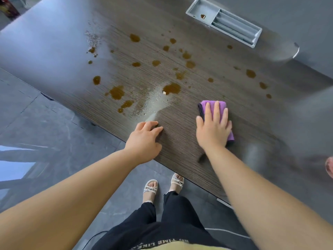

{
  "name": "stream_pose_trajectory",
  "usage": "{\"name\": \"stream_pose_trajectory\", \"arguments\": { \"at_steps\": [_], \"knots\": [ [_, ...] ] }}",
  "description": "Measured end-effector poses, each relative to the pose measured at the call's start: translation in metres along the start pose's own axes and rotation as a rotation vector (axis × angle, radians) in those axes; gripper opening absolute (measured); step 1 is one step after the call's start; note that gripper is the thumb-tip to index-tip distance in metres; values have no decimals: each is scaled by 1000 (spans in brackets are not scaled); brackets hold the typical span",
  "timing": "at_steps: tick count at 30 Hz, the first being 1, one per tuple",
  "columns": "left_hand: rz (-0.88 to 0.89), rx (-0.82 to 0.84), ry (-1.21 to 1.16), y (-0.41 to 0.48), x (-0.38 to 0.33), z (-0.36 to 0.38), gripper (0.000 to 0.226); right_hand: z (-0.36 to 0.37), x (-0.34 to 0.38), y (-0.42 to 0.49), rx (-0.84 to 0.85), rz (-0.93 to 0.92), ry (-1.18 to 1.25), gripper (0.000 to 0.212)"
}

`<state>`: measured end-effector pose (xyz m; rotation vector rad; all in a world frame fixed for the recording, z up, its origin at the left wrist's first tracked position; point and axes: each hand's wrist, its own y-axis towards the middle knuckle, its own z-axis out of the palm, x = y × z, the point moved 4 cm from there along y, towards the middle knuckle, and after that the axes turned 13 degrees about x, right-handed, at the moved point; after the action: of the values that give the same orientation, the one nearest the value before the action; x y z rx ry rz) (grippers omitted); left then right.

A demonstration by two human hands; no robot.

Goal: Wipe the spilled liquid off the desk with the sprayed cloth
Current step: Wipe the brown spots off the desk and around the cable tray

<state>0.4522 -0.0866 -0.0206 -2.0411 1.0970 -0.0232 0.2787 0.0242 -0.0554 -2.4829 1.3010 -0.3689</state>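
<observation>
Right hand (213, 129) presses flat-fingered on folded purple cloth (223, 105); brown liquid splashes (172, 88) dot dark woodgrain desk (225, 69) beyond; left hand (144, 139) curled, grip unclear

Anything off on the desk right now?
Yes: brown liquid spots scattered across the desk, unwiped; one drop sits inside the grey inset tray. The right hand presses the purple cloth short of them.
</observation>
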Motion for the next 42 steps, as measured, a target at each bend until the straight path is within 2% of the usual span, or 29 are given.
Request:
{"name": "stream_pose_trajectory", "arguments": {
  "at_steps": [1, 2, 4, 6, 7, 8, 10, 13, 14, 15, 17, 19, 20, 21, 22, 25, 26, 27, 29, 31, 32, 33, 34, 35, 38, 39, 40, 42],
  "knots": [
    [-11, 23, -9, 1, 0, 1, 58, -2, 19, -2, 19, 38, 37, 60],
    [-17, 43, -14, 1, 1, 1, 60, 0, 35, -5, 39, -10, 23, 60],
    [-13, 74, 0, 0, 3, 2, 63, 11, 51, -16, 46, -310, -96, 58],
    [2, 89, 16, -1, 4, 1, 64, 13, 38, -20, 50, -648, -215, 57],
    [5, 88, 24, -2, 5, 1, 64, 9, 26, -13, 48, -759, -257, 56],
    [5, 88, 32, -2, 5, 0, 64, 4, 12, -1, 32, -785, -289, 55],
    [2, 90, 34, -2, 4, 0, 64, -11, -5, 26, 26, -610, -247, 54],
    [-6, 105, 31, -3, 2, 0, 64, -17, 16, 43, 9, -124, -54, 55],
    [-8, 111, 30, -3, 2, 1, 65, -14, 32, 36, 9, -80, -45, 57],
    [-10, 114, 29, -2, 3, 0, 65, -10, 48, 28, 12, -127, -59, 57],
    [-9, 117, 21, -2, 3, 0, 65, 4, 66, 8, 33, -428, -137, 57],
    [-9, 116, 6, -2, 3, -1, 65, 9, 51, 3, 59, -759, -275, 56],
    [-9, 115, -1, -1, 4, -1, 64, 4, 37, 10, 73, -840, -303, 55],
    [-7, 112, -6, -1, 3, -1, 63, -1, 22, 20, 53, -839, -297, 55],
    [-5, 108, -7, -1, 3, -2, 61, -7, 10, 30, 35, -758, -260, 54],
    [-16, 90, -12, 0, 2, -2, 58, -12, 5, 34, -4, -272, -81, 53],
    [-23, 88, -22, 1, 2, -2, 57, -7, 16, 24, -26, -180, -62, 54],
    [-30, 83, -40, 2, 2, -2, 56, -2, 27, 11, -41, -191, -67, 54],
    [-48, 30, -83, 4, 2, -6, 52, 9, 37, -12, -41, -448, -133, 54],
    [-78, -66, -150, 4, 0, -10, 47, 17, 11, -18, -3, -785, -262, 51],
    [-97, -109, -180, 3, -2, -10, 45, 15, -8, -14, 20, -882, -301, 50],
    [-108, -139, -187, 3, -6, -10, 45, 12, -28, -7, 18, -899, -323, 49],
    [-106, -157, -174, 3, -10, -9, 45, 6, -46, 2, -31, -825, -299, 48],
    [-91, -168, -145, 3, -16, -7, 46, -2, -58, 11, -80, -672, -239, 49],
    [-1, -183, -90, 13, -37, -3, 50, -8, -53, 18, -114, -61, 41, 52],
    [34, -172, -99, 17, -47, -2, 51, -6, -42, 12, -92, 39, 70, 54],
    [67, -166, -118, 21, -56, -3, 52, -3, -30, 4, -78, 25, 46, 56],
    [111, -190, -162, 26, -69, -7, 54, 6, -17, -13, -74, -290, -97, 56]
  ]
}}
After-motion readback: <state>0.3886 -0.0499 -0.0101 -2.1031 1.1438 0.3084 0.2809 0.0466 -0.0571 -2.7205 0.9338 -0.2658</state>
